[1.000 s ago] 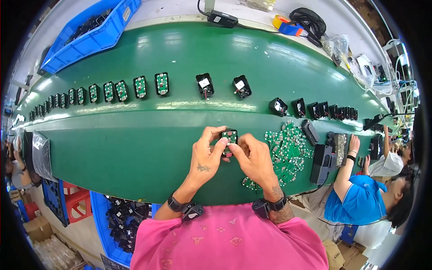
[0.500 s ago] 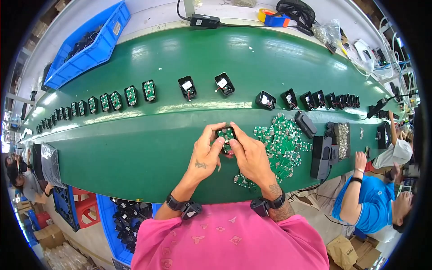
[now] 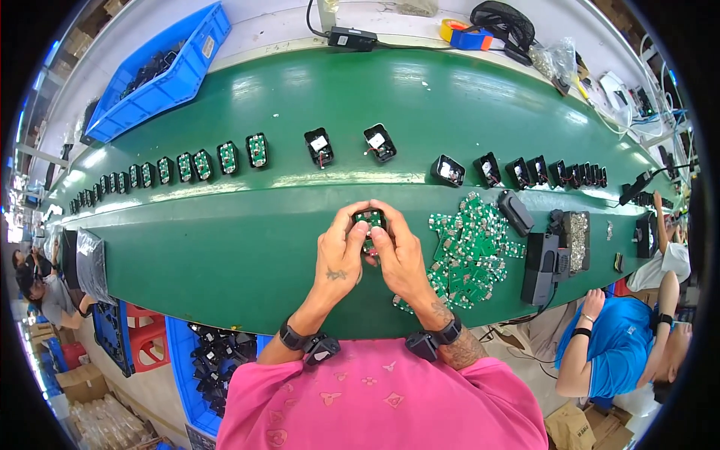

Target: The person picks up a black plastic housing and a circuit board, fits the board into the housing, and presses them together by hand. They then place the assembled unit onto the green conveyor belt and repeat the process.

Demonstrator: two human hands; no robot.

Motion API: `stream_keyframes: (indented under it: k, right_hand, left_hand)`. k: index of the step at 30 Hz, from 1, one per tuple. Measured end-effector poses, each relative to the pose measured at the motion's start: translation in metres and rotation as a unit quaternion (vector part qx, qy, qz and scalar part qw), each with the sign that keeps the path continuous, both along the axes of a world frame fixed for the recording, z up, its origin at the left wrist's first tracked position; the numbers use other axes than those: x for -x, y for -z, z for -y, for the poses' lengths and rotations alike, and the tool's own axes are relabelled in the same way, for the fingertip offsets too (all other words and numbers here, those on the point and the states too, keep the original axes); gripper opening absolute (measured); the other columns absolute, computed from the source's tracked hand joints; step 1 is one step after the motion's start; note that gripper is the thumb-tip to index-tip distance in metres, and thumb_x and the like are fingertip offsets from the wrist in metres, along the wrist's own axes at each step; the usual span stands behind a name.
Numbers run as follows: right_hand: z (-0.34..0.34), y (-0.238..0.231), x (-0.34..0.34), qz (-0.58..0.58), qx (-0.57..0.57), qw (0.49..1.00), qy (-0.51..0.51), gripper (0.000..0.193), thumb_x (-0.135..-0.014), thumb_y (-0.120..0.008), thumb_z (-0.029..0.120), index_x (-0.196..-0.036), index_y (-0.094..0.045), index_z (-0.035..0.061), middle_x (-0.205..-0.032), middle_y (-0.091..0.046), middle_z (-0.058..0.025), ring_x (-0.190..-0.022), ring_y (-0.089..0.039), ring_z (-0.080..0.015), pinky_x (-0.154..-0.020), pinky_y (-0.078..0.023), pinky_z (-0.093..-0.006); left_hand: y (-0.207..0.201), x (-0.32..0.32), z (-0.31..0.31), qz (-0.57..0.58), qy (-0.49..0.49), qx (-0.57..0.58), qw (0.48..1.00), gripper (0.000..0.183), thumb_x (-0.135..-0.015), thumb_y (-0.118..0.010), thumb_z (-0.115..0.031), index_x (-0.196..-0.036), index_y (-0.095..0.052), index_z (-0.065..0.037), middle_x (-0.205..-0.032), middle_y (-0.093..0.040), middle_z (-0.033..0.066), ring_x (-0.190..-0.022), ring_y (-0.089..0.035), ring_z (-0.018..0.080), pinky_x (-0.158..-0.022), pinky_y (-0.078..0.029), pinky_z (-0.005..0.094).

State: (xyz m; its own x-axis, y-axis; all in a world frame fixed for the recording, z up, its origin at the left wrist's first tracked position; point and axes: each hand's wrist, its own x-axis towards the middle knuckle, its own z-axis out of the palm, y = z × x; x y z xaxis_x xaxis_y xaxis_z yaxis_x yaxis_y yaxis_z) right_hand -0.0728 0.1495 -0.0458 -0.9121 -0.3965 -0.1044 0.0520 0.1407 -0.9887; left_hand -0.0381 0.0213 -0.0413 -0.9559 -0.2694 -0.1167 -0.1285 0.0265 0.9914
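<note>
Between my two hands, over the green bench, is a black plastic housing with a green circuit board [image 3: 370,218] in it. My left hand [image 3: 339,251] wraps its left side, the thumb pressing on the board. From the right, my right hand [image 3: 399,255] grips the same housing, its thumb also on the board. My fingers hide the housing's sides and underside. Close to my right hand lies a loose heap of green circuit boards [image 3: 471,251]. Beyond my hands, two open black housings [image 3: 318,148] with white parts and red wires stand on the bench.
A row of housings with boards [image 3: 227,157] runs left; housings with wires [image 3: 517,173] run right. A blue bin [image 3: 161,82] sits far left, another [image 3: 180,360] below the bench. Right of the heap stand a black device [image 3: 537,270] and a tray of small parts [image 3: 577,238]. A co-worker [image 3: 615,345] sits at right.
My thumbs have shifted higher on the board, and my right hand has come in closer to my left. The whole view has shifted slightly.
</note>
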Motion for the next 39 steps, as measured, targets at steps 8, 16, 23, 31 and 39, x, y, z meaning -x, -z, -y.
stream_keyframes:
  k: [8,16,23,31,39]
  right_hand:
    - [0.008,0.016,-0.001,-0.135,-0.030,0.990,0.019,0.037,-0.103,-0.051,0.016,-0.138,-0.051,0.0042,-0.093,-0.065,-0.0104,-0.073,-0.064,-0.0141,-0.062,-0.055,-0.0297]
    - [0.014,0.022,0.000,-0.142,-0.012,0.989,0.035,0.036,-0.101,-0.052,0.014,-0.136,-0.052,0.0042,-0.098,-0.067,-0.0178,-0.071,-0.066,-0.0241,-0.065,-0.054,-0.0355]
    - [-0.003,0.004,0.009,-0.021,-0.001,0.999,-0.037,0.047,-0.100,-0.052,0.011,-0.146,-0.046,0.0056,-0.095,-0.066,-0.0115,-0.079,-0.063,-0.0121,-0.072,-0.053,-0.0293]
    - [-0.020,0.008,0.008,-0.017,0.063,0.993,-0.100,0.073,-0.089,-0.067,0.001,-0.153,-0.033,0.0037,-0.098,-0.062,-0.0044,-0.091,-0.060,-0.0103,-0.085,-0.051,-0.0294]
    - [-0.011,-0.017,0.004,-0.084,0.021,0.996,-0.031,0.054,-0.097,-0.060,0.012,-0.148,-0.043,0.0058,-0.097,-0.066,-0.0126,-0.085,-0.065,-0.0187,-0.079,-0.053,-0.0326]
  left_hand:
    - [0.006,-0.002,0.002,0.005,-0.031,0.019,0.999,0.029,-0.102,-0.048,-0.012,-0.127,-0.058,-0.001,-0.088,-0.068,0.0085,-0.059,-0.064,0.0115,-0.048,-0.050,0.0266]
    - [0.011,0.000,-0.003,-0.063,-0.061,0.060,0.994,0.030,-0.102,-0.048,-0.013,-0.128,-0.058,0.000,-0.091,-0.069,0.0101,-0.060,-0.066,0.0129,-0.049,-0.054,0.0266]
    - [0.002,0.000,0.004,0.005,-0.054,-0.038,0.998,0.029,-0.102,-0.048,-0.013,-0.126,-0.058,0.000,-0.091,-0.070,0.0105,-0.063,-0.066,0.0125,-0.049,-0.055,0.0262]
    - [-0.011,-0.001,-0.002,-0.022,-0.048,-0.019,0.998,0.029,-0.103,-0.049,-0.014,-0.126,-0.057,0.002,-0.090,-0.066,0.0071,-0.072,-0.062,0.0077,-0.049,-0.050,0.0209]
    - [-0.011,-0.007,-0.016,-0.087,-0.055,0.081,0.991,0.026,-0.102,-0.051,-0.012,-0.123,-0.060,-0.001,-0.092,-0.069,0.0097,-0.069,-0.065,0.0129,-0.053,-0.053,0.0262]
